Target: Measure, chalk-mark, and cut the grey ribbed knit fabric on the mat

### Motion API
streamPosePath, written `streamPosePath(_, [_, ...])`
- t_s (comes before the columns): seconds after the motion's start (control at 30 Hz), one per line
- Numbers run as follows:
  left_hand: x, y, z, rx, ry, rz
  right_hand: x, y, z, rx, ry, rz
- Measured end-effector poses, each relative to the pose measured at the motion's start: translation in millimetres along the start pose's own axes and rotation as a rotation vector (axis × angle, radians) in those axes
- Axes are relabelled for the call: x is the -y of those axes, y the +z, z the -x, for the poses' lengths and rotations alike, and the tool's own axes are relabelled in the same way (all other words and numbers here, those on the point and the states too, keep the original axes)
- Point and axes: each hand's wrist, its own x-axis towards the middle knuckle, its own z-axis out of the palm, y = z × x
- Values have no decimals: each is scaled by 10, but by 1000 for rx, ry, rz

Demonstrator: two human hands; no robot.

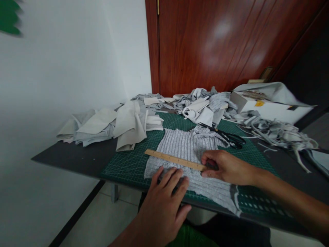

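A ribbed grey knit fabric piece (180, 142) lies spread on the green cutting mat (125, 168). Across it, tilted slightly down to the right, rests a wooden ruler (172, 158). My right hand (221, 166) is closed at the ruler's right end; a dark patch shows between thumb and fingers, too shadowed to identify. Fingers spread, my left hand (169, 195) presses flat on the fabric just below the ruler. Black-handled scissors (232, 139) lie beyond my right hand, their blades partly against the fabric's bunched upper corner.
Folded pale fabric pieces (130, 125) are stacked at the left. A heap of grey and white scraps (205, 103) sits at the back, beside a white box (272, 111). Tangled fabric strips (277, 133) lie at the right. Behind the table (74, 154) stand a white wall and a wooden door (205, 44).
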Motion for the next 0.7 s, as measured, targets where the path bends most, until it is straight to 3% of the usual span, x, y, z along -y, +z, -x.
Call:
streamPosePath(0.2, [49, -72, -73, -39, 12, 91, -100, -37, -16, 79, 81, -159])
streamPosePath(0.4, [174, -169, -294, -139, 88, 86, -113, -81, -31, 43, 62, -175])
streamPosePath(0.7, [275, -4, -404, -113, 200, -47, -191, -189, 40, 52, 62, -119])
